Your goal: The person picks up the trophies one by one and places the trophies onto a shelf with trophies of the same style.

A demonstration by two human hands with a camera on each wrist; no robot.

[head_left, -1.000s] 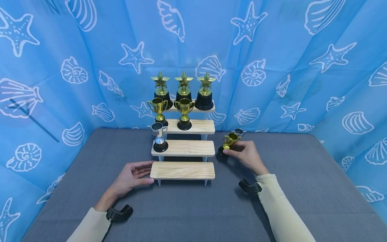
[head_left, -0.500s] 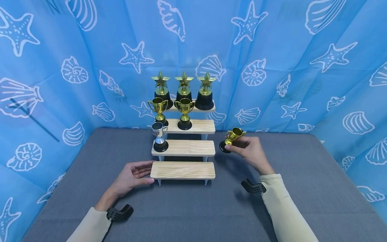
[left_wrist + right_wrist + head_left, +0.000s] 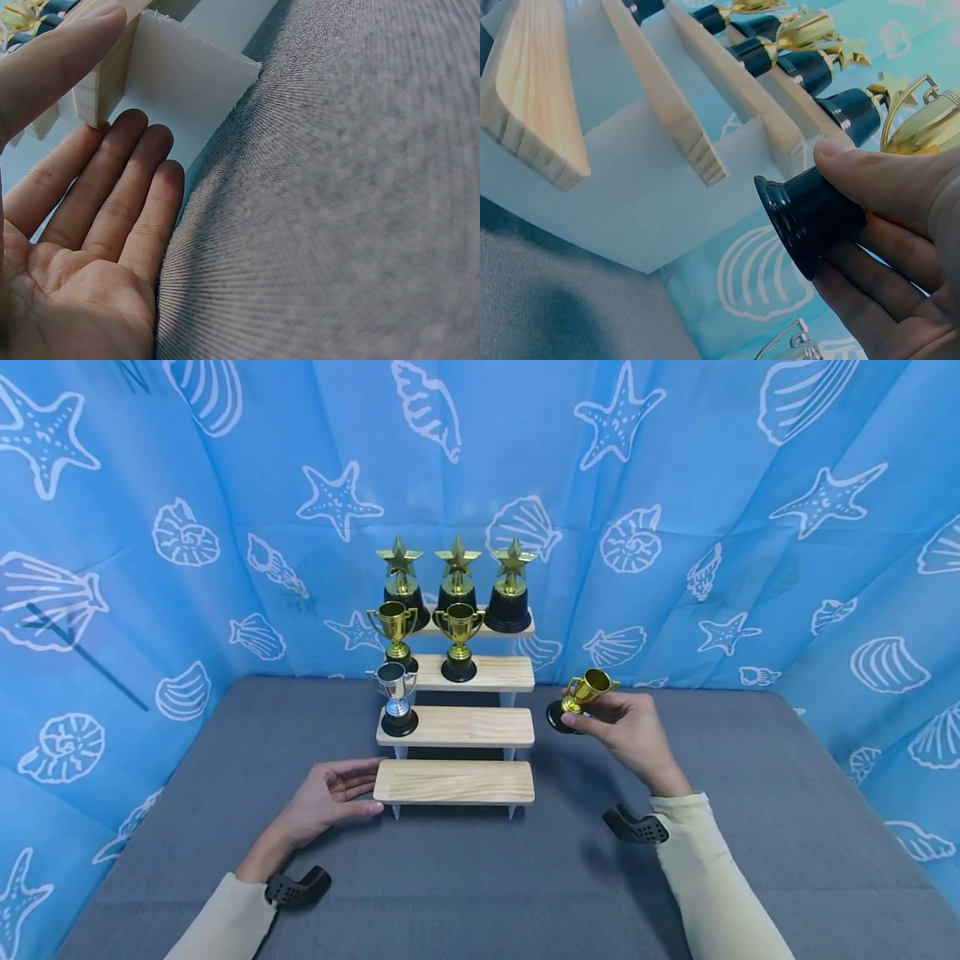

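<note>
My right hand [image 3: 630, 735] pinches a small gold trophy cup [image 3: 588, 687] by its black base [image 3: 810, 210], tilted and held off the table, right of a stepped wooden display stand [image 3: 453, 783]. My left hand [image 3: 322, 802] rests at the left end of the stand's lowest step, fingers nearly straight, fingertips touching the wood. In the left wrist view its thumb [image 3: 67, 60] lies above the step's end. A silver trophy cup [image 3: 393, 689] stands at the left of the second step. On the third are two gold trophy cups [image 3: 459, 639]; the top step bears three star trophies [image 3: 512, 589].
Part of another silver cup [image 3: 799, 349] shows low in the right wrist view; my hand hides it in the head view. Grey cloth covers the table [image 3: 480, 893]. A blue seashell-print curtain [image 3: 465, 485] hangs behind and at both sides.
My right hand has risen slightly and moved right with the gold trophy cup. The silver cup seen behind it earlier is now hidden in the head view. My left hand stays put.
</note>
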